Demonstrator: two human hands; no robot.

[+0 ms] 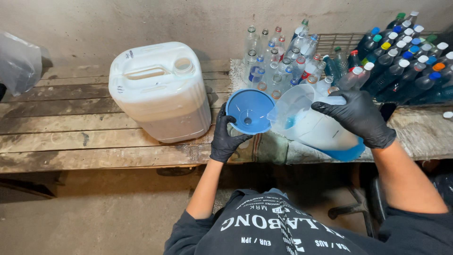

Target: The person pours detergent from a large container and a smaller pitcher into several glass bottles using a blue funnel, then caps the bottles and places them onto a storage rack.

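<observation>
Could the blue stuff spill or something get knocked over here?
Maybe. The jug is tipped steeply toward the blue funnel; if it tips faster, blue liquid might splash over the rim onto the cloth. The left hand steadies the funnel alone, so a slip could tilt it. The empty bottles stand crowded just behind, and a bump from the right hand might topple some.

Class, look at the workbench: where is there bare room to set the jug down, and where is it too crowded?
Free: the bare planks left of the white jerrycan, and the strip in front of it. Crowded: behind the blue funnel and tilted jug, where empty bottles and capped filled bottles stand packed.
</observation>
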